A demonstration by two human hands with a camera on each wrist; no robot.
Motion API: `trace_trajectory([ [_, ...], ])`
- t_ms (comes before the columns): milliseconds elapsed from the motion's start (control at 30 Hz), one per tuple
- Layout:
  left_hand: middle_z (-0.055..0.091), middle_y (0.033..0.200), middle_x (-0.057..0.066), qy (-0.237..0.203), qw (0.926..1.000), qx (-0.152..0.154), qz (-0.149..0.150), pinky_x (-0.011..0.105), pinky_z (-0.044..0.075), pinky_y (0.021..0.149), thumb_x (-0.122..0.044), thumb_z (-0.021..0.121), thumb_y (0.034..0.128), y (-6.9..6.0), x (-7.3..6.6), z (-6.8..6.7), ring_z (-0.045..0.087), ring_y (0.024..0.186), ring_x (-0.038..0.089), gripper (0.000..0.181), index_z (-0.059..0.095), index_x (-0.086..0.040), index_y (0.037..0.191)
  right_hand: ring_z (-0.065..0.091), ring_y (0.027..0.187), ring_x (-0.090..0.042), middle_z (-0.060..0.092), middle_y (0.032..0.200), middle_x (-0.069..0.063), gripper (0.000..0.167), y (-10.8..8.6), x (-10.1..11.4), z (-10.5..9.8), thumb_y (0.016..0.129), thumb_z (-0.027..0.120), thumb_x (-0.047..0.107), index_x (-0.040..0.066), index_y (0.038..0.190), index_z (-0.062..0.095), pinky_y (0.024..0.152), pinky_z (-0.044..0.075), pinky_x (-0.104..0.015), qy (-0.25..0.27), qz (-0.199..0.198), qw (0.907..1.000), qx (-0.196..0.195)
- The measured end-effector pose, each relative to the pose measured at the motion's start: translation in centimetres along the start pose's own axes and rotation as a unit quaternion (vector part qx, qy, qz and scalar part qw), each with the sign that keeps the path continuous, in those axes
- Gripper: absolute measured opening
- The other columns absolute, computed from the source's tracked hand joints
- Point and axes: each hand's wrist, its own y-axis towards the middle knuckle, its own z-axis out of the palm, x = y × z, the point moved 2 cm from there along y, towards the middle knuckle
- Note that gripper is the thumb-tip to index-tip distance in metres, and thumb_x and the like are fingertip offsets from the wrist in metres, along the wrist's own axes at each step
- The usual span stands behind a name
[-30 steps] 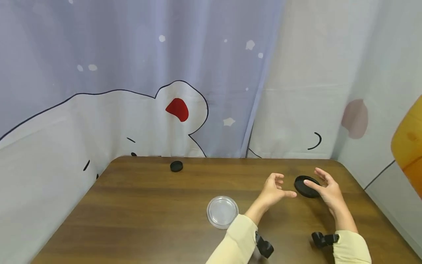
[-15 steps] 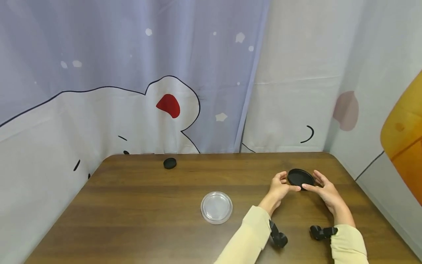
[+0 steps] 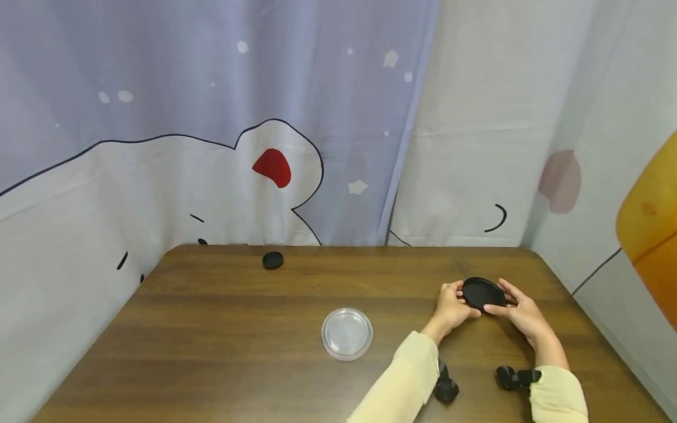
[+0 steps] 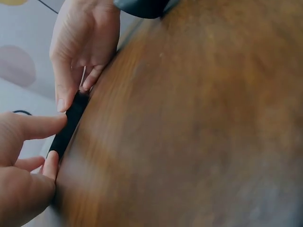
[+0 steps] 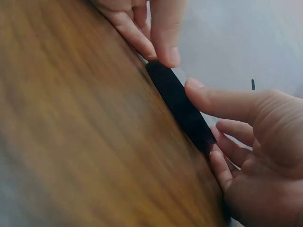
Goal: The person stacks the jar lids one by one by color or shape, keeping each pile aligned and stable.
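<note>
A large round black lid [image 3: 483, 293] with a raised rim lies at the right side of the table. My left hand [image 3: 451, 306] grips its left side, thumb at the near edge and fingers round the side. On the opposite side my right hand [image 3: 523, 313] grips it the same way. Both wrist views show the black lid [image 4: 71, 124] edge-on, low against the wood, between the fingers of the two hands. A shallow, clear round plastic dish or lid [image 3: 347, 334] lies left of my left forearm.
A smaller black round lid [image 3: 272, 260] lies near the back edge of the wooden table [image 3: 211, 341]. Patterned curtains [image 3: 344, 117] hang behind the table and along its sides. A black wrist camera [image 3: 446, 388] juts out from my left sleeve.
My left hand has moved right to the large black lid, and both hands have closed in on its sides. The head view has shifted slightly. The clear dish and small lid stay in place.
</note>
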Motion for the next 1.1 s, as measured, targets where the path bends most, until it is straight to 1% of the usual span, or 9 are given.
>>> trace_trajectory([
  [200,0.049,0.109,0.003,0.133,0.9902,-0.02,0.036,0.015,0.047,0.088,0.004,0.084,0.0649,-0.3,0.3,0.0,0.052,0.097,0.01,0.073,0.055,0.001,0.132,0.03,0.13,-0.054,0.016,0.153,-0.036,0.093,-0.3,-0.3,0.4,0.09,0.069,0.024,0.004,0.156,0.006,0.1,0.035,-0.061,-0.017,-0.037,0.9984,0.04],
  [400,0.051,0.106,0.002,0.177,0.9819,-0.045,0.052,0.016,0.044,0.092,0.0,0.086,0.0638,-0.4,0.4,0.1,0.048,0.104,0.011,0.067,0.06,0.0,0.126,0.043,0.121,-0.046,0.025,0.149,-0.035,0.089,-0.3,-0.6,0.5,0.09,0.069,0.018,0.001,0.155,0.011,0.085,0.043,-0.031,-0.03,-0.058,0.997,0.041],
  [467,0.051,0.104,0.002,0.162,0.9844,-0.046,0.05,0.015,0.045,0.088,0.001,0.086,0.0641,-0.5,0.3,0.0,0.049,0.099,0.01,0.066,0.06,0.0,0.125,0.043,0.121,-0.046,0.024,0.15,-0.034,0.089,-0.2,-0.6,0.5,0.09,0.069,0.018,0.001,0.155,0.011,0.084,0.043,-0.028,-0.028,-0.06,0.997,0.039],
  [567,0.049,0.104,0.002,0.103,0.9926,-0.054,0.032,0.015,0.048,0.082,0.005,0.085,0.0645,-0.7,0.2,-0.1,0.052,0.092,0.01,0.062,0.06,0.0,0.122,0.033,0.13,-0.05,0.016,0.155,-0.034,0.089,-0.2,-0.2,0.6,0.09,0.068,0.016,0.003,0.156,0.009,0.099,0.042,-0.045,0.006,-0.066,0.9967,0.047],
  [667,0.047,0.105,0.001,0.017,0.9974,-0.07,0.005,0.017,0.048,0.079,0.009,0.083,0.0645,-1.3,0.0,-0.3,0.053,0.088,0.011,0.06,0.058,-0.004,0.117,0.011,0.141,-0.054,0.004,0.159,-0.032,0.088,-0.2,0.4,0.6,0.09,0.066,0.012,0.006,0.156,0.009,0.107,0.018,-0.071,0.056,-0.086,0.9922,0.07],
  [733,0.045,0.107,0.001,-0.037,0.996,-0.08,-0.009,0.019,0.047,0.079,0.01,0.082,0.0651,-1.8,-0.2,-0.6,0.051,0.09,0.012,0.059,0.055,-0.006,0.115,0.002,0.145,-0.049,0.001,0.161,-0.028,0.086,-0.4,1.0,0.6,0.091,0.065,0.01,0.009,0.157,0.01,0.108,0.008,-0.075,0.082,-0.099,0.9878,0.087],
  [833,0.045,0.106,-0.001,-0.083,0.9925,-0.088,-0.015,0.019,0.044,0.076,0.01,0.082,0.0653,-2.4,-0.7,-1.7,0.047,0.089,0.011,0.059,0.053,-0.01,0.113,0.021,0.146,-0.017,0.009,0.163,-0.022,0.082,-0.7,2.0,0.6,0.093,0.063,0.012,0.013,0.157,0.012,0.109,0.017,-0.07,0.076,-0.128,0.9837,0.101],
  [933,0.046,0.105,-0.002,-0.096,0.9921,-0.08,-0.006,0.018,0.043,0.071,0.008,0.083,0.0651,-3.0,-1.3,-3.4,0.047,0.084,0.009,0.06,0.051,-0.012,0.111,0.033,0.126,0.013,0.025,0.16,-0.009,0.078,-1.1,3.3,0.9,0.093,0.062,0.012,0.017,0.157,0.017,0.108,0.036,-0.041,0.063,-0.155,0.9806,0.103],
  [1100,0.048,0.108,0.0,-0.086,0.9953,-0.043,0.012,0.018,0.045,0.067,0.004,0.083,0.0686,-4.3,-2.2,-6.7,0.054,0.081,0.009,0.061,0.045,-0.012,0.113,0.037,0.121,0.016,0.041,0.148,0.012,0.074,-1.1,5.8,2.1,0.091,0.064,0.009,0.015,0.154,0.027,0.099,0.04,-0.035,0.045,-0.199,0.9719,0.118],
])
